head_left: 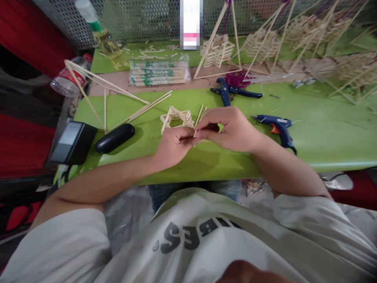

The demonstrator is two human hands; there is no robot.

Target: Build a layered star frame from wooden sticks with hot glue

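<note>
Thin sticks (201,113) are pinched between the closed fingertips of the left hand (173,146) and the right hand (231,129), just right of the star-shaped stick frame (176,118) and perhaps touching it.

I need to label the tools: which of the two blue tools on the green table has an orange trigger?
The glue gun, beside the right hand that pinches sticks. The cutters farther back show no orange.

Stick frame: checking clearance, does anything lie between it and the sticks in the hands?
Nothing visible does: the left hand and right hand pinch thin sticks right at the stick frame's near edge.
</note>
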